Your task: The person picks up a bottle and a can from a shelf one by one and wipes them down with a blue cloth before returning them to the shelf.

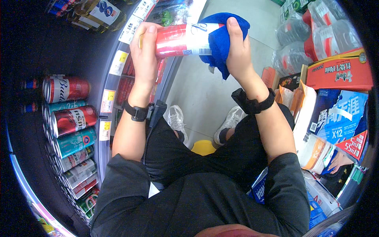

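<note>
A red and white drink can [171, 40] lies sideways between my two hands, above the floor. My left hand [145, 55] is closed round its left end, with the thumb on top. A blue cloth [219, 42] covers the can's right end and hangs down a little below it. My right hand [239, 55] presses the cloth against that end, its thumb uppermost and its other fingers mostly hidden. Black straps circle both wrists, and a small black device with a cable sits by the left one.
On my left, a dark shelf with price tags holds several stacked cans [75, 120] and, farther back, bottles [103, 14]. To my right stand wrapped clear bottles [327, 31], a red carton [339, 70] and a blue box [335, 114]. Below me is a yellow seat [203, 147].
</note>
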Demonstrator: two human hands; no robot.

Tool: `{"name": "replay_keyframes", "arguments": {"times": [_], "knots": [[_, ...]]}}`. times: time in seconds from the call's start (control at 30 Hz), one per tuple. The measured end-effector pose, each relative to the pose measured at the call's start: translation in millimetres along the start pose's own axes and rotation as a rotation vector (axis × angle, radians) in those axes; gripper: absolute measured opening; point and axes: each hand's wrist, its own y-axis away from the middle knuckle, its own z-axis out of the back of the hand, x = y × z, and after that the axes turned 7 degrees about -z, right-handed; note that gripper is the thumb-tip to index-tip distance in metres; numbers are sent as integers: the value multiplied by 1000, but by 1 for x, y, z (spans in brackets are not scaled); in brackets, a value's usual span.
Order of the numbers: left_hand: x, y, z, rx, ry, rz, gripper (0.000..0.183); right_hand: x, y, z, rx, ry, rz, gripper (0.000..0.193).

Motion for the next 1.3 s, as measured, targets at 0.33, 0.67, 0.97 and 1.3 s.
{"name": "replay_keyframes", "arguments": {"times": [0.33, 0.67, 0.97, 1.3], "knots": [[-18, 4, 2, -7, -128, -341, 28, 1, -5, 3, 16, -487, -599, 49], [-30, -3, 9, 171, -228, -834, 37, -20, -6, 18, 526, -924, -911, 38], [-22, 2, 9, 52, -114, -408, 29, -12, -1, 7, 497, -860, -905, 48], [2, 6, -8, -144, 78, -9, 44, -4, 3, -11, -14, -497, -468, 56]]}}
